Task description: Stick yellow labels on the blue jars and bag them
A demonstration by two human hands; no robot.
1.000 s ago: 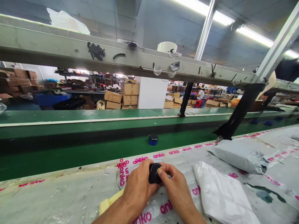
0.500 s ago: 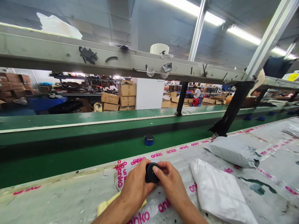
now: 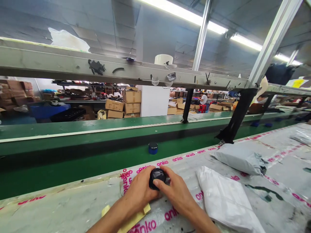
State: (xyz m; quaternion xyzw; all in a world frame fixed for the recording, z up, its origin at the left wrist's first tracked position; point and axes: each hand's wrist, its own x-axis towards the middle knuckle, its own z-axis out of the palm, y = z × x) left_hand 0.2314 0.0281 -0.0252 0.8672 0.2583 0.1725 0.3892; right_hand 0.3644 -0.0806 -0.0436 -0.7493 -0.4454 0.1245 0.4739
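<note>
Two hands, one black tub (image 3: 157, 178) held between them.

Both hands are closed round it: left hand (image 3: 139, 191) on the near side, right hand (image 3: 177, 197) curled over the glossy round top. Grip is firm, no open gap. It sits just above the bench (image 3: 48, 210) and its pink-printed plastic; can't tell if it's touching. One blue jar (image 3: 153, 148) with a dark lid stands upright on the green belt (image 3: 73, 158), well beyond my hands. Two creased poly mailers lie to my right, the white one (image 3: 225, 202) nearer, the grey one (image 3: 239, 159) farther. One yellow strip (image 3: 136, 220) lies under my left wrist.
</note>
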